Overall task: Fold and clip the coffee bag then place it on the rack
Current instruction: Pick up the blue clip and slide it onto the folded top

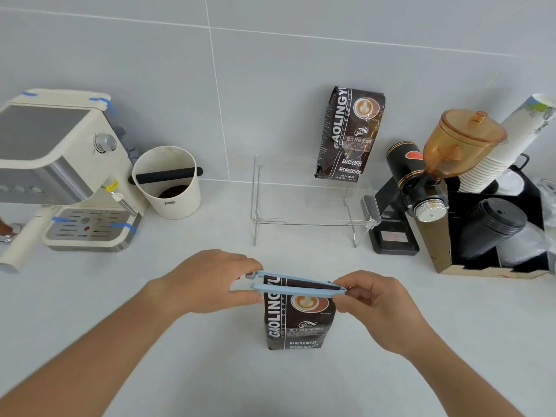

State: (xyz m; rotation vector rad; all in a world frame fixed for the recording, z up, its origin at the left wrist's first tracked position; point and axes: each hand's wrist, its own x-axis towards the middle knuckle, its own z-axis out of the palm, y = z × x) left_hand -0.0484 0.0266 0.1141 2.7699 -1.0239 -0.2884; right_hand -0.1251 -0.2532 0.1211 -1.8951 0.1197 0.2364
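A dark brown coffee bag [296, 319] stands upright on the white counter in front of me. A long light-blue sealing clip [296, 283] straddles its folded top, the two bars still apart at the left end and joined at the right. My left hand [207, 281] pinches the clip's left, gaping end. My right hand [376, 305] grips the hinged right end. Behind the bag stands a clear acrylic rack [313, 206], and a second coffee bag [349, 133] leans against the wall on its top shelf.
An espresso machine [66, 170] and a cream knock box [167, 182] stand at the left. At the right are a coffee grinder [421, 188] and a black organiser [493, 230] with stacked paper cups and lids. Tiled wall behind.
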